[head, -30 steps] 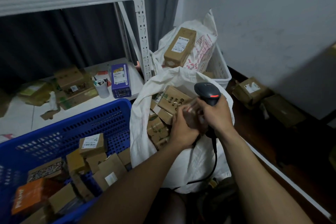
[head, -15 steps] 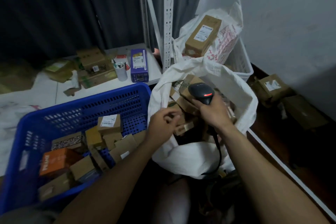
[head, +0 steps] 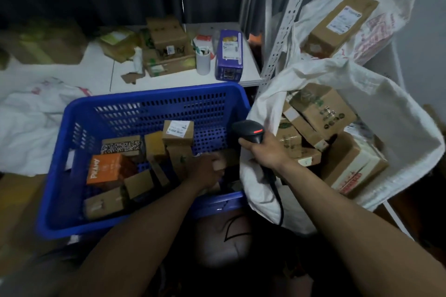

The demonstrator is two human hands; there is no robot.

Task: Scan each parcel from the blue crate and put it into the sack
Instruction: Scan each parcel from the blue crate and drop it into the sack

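Observation:
The blue crate sits at the lower left with several small cardboard parcels, an orange box and a labelled box inside. My left hand reaches into the crate's right side, fingers closed around a small brown parcel. My right hand grips the black scanner over the gap between crate and sack, its cable hanging down. The open white sack stands at the right, holding several brown parcels.
Behind the crate a white shelf carries a purple box, a white cup and cardboard boxes. A perforated shelf upright rises beside a second white bag holding a long box. Another white sack lies at the left.
My left hand left the sack and moved left into the crate, closing on a small parcel. The right hand with the scanner shifted left too. The view swung left and down.

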